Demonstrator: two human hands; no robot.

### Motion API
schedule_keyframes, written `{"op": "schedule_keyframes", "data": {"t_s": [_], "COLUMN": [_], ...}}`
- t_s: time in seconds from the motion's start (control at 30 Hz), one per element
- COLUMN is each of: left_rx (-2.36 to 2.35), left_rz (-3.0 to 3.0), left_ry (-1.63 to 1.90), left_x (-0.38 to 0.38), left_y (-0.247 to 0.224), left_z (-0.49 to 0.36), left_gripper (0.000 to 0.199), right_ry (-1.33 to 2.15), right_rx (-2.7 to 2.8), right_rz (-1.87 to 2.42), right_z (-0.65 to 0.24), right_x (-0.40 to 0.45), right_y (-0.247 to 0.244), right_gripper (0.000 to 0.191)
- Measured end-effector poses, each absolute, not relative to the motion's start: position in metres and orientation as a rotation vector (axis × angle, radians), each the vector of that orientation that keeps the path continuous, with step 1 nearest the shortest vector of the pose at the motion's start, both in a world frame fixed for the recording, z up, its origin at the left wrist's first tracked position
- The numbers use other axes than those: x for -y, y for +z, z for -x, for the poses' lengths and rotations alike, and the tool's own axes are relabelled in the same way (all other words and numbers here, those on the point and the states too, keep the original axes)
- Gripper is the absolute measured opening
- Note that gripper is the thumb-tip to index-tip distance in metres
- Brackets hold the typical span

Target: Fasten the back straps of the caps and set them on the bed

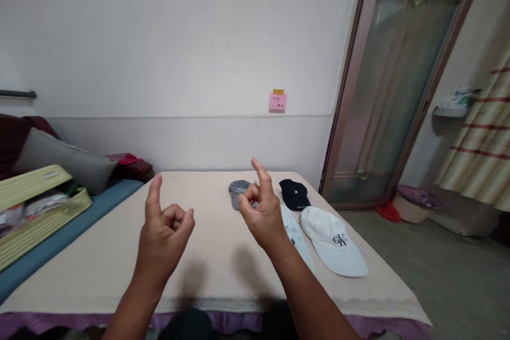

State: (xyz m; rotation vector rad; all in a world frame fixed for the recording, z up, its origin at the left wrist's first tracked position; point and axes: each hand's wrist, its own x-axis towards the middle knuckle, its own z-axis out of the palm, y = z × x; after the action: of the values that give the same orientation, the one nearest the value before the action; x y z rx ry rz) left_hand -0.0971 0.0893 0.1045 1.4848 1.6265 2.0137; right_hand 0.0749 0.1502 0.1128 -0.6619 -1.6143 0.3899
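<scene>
My left hand [163, 236] is raised above the left part of the cloth-covered table, index finger stretched up, the other fingers curled, nothing held. My right hand [263, 210] makes the same shape near the middle, also holding nothing. Just behind its fingers sits a grey cap [236, 191], partly covered by them. A dark navy cap [295, 195] lies farther back on the right. Nearer to me is a white cap [332, 241] with black letters on its front. Between it and my right forearm shows a pale cap [297, 236], partly hidden by the arm.
A cream cloth [211, 255] covers the table, which reaches a white wall with a pink note [278, 101]. On the left, a yellow-green container [43, 218] with packages stands by a grey cushion [75, 159]. A sliding glass door [390, 85] and a bin [414, 204] are right.
</scene>
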Motion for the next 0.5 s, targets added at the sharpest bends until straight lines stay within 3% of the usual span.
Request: {"op": "schedule_keyframes", "data": {"t_s": [0.07,0.13,0.2,0.33,0.5], "left_rx": [-1.664,-1.731,-1.759,-1.753,-1.661], "left_rz": [-1.552,-1.498,-1.479,-1.393,-1.363], "left_ry": [1.844,1.621,1.435,1.239,1.073], "left_x": [-0.107,-0.127,-0.143,-0.16,-0.182], "left_y": [0.08,0.044,0.0,-0.085,-0.14], "left_z": [0.106,0.113,0.114,0.1,0.079], "left_gripper": [0.064,0.023,0.033,0.042,0.041], "right_ry": [0.481,0.604,0.685,0.752,0.716], "right_rx": [1.671,1.839,2.012,2.051,1.959], "right_rz": [0.727,0.81,0.924,1.176,1.315], "right_z": [-0.071,-0.067,-0.065,-0.072,-0.096], "right_x": [-0.164,-0.179,-0.192,-0.211,-0.242], "right_y": [0.087,0.048,0.002,-0.075,-0.107], "right_gripper": [0.068,0.059,0.044,0.031,0.029]}}
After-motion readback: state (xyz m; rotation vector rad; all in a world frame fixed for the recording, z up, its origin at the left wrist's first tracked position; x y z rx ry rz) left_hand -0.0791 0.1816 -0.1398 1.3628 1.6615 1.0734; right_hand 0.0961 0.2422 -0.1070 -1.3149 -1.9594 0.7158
